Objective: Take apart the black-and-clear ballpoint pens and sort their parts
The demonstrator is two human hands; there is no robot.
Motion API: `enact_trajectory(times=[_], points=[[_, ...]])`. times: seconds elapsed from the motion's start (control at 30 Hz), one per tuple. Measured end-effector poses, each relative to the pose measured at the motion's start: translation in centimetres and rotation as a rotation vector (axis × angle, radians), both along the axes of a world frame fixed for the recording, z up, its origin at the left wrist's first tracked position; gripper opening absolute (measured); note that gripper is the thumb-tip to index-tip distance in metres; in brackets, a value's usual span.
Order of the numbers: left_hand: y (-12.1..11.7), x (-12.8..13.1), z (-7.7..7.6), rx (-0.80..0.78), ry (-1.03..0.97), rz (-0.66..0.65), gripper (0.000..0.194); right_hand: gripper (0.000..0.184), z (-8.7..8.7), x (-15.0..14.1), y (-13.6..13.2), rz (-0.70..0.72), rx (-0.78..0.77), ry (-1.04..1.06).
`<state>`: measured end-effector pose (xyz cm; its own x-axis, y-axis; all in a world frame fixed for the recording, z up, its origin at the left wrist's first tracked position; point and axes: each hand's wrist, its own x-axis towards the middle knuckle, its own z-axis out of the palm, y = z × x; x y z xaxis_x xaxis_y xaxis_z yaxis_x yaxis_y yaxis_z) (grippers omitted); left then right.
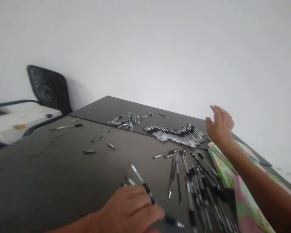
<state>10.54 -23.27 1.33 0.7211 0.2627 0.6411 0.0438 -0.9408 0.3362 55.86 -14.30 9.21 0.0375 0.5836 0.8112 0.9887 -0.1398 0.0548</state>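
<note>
My left hand is at the bottom middle, low over the dark table, fingers curled around a clear pen with a black grip. Part of that pen is hidden by the fingers. Another pen tip sticks out beyond the thumb side, and a few more pen ends show behind the knuckles. My right hand is raised at the right, fingers apart, holding nothing visible. Below it lie green and pink printed packets. A loose heap of pens spreads between my hands.
A neat row of pens lies farther back on the dark table. To its left is a pile of short pen caps or parts. Several loose pieces are scattered at left. A black mesh chair stands beyond the left edge, before a white wall.
</note>
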Motion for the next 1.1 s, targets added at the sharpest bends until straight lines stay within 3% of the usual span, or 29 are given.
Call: enact_trajectory(times=[0.1, 0.2, 0.3, 0.37, 0.43, 0.57, 0.67, 0.8, 0.97, 1.1], points=[[0.6, 0.3, 1.5, 0.030, -0.154, 0.012, 0.037, 0.060, 0.2, -4.6, -4.6, 0.100, 0.067, 0.022], [1.6, 0.3, 1.7, 0.017, -0.231, 0.078, 0.042, 0.060, 0.2, -8.6, -8.2, 0.139, 0.108, 0.104], [2.9, -0.2, 1.7, -0.005, -0.304, 0.176, 0.043, 0.059, -0.1, -11.6, -9.9, 0.176, 0.171, 0.195], [3.9, -0.5, 1.8, -0.012, -0.316, 0.308, 0.046, 0.059, -0.6, -12.9, -9.9, 0.216, 0.196, 0.250], [5.0, -0.8, 2.0, -0.025, -0.323, 0.383, 0.047, 0.056, -1.3, -14.1, -9.5, 0.253, 0.150, 0.305], [7.4, -1.2, 2.3, -0.016, -0.301, 0.503, 0.040, 0.046, -2.8, -15.9, -9.1, 0.264, -0.177, 0.442], [9.0, -1.3, 2.1, 0.005, -0.237, 0.552, 0.026, 0.033, -3.7, -16.2, -9.9, 0.268, -0.398, 0.475], [9.7, -1.2, 1.3, 0.024, -0.106, 0.529, 0.016, 0.019, -3.9, -14.5, -11.4, 0.253, -0.606, 0.441], [9.0, -0.6, 0.4, 0.013, 0.024, 0.475, 0.017, 0.021, -3.8, -12.0, -11.9, 0.155, -0.743, 0.396], [8.6, -0.2, -0.1, 0.001, 0.102, 0.438, 0.018, 0.023, -4.8, -11.6, -11.3, 0.118, -0.820, 0.370]])
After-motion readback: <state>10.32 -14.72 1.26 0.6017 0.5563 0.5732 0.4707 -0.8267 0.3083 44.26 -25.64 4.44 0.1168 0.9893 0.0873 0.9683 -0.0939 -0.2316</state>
